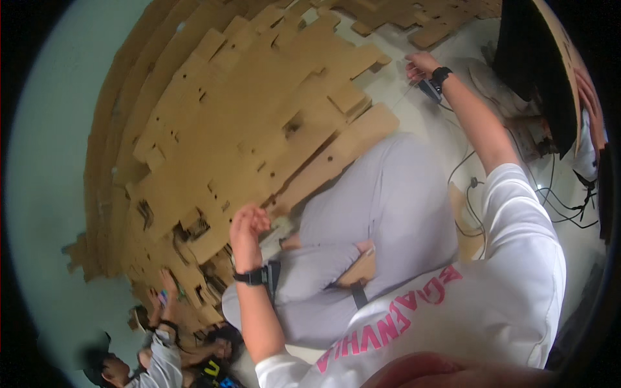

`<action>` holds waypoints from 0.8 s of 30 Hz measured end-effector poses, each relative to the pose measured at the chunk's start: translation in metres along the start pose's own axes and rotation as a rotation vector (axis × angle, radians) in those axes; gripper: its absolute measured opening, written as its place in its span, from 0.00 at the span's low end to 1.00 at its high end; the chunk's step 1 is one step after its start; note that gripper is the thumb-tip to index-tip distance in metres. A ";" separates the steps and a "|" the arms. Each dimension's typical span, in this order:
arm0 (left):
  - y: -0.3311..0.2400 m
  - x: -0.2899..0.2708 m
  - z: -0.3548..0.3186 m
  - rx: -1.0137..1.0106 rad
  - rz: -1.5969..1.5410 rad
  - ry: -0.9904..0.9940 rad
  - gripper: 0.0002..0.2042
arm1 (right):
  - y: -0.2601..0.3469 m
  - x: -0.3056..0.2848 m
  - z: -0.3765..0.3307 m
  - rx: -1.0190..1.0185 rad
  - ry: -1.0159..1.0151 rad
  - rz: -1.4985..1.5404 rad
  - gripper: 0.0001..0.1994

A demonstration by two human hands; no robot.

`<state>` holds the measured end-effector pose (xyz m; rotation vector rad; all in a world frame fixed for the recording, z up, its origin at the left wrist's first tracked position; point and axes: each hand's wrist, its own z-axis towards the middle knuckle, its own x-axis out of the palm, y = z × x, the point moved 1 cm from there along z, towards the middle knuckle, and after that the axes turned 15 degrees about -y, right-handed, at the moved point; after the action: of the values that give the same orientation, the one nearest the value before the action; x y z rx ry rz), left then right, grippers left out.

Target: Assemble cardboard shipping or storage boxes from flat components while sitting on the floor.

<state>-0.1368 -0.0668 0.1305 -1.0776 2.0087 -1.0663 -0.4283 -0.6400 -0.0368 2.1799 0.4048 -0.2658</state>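
Note:
My left hand [249, 226] is raised in front of the flat brown cardboard pieces [259, 107], beside my bent leg. Its fingers are loosely bent, and nothing shows in them. Out to the far right, my right hand [423, 66] hovers over the pale floor, near the cardboard's edge. Its fingers are slightly curled and a little apart, with no object visible in them. A black wrist strap [252, 277] is on my left wrist and another black strap [442, 75] on my right, each with a small device attached.
Layered cardboard [119, 136] rises along the pale wall [45, 129]. Black cables [475, 216] trail over the floor at right, near a large black panel [540, 71]. Another person [158, 362] with raised hands sits at lower left. A hand [587, 97] shows at the right edge.

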 end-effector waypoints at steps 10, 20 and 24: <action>0.003 -0.035 0.010 -0.019 -0.138 -0.105 0.15 | 0.072 0.086 -0.199 -0.851 0.541 -0.641 0.22; -0.003 -0.024 -0.017 0.123 -0.184 0.074 0.14 | -0.001 0.226 -0.282 -1.516 0.831 -1.244 0.45; -0.003 -0.023 -0.021 0.149 -0.188 0.099 0.12 | -0.011 0.239 -0.292 -1.649 0.628 -1.214 0.45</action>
<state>-0.1411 -0.0400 0.1467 -1.1716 1.8964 -1.3680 -0.1986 -0.3529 0.0485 0.1563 1.5540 0.1473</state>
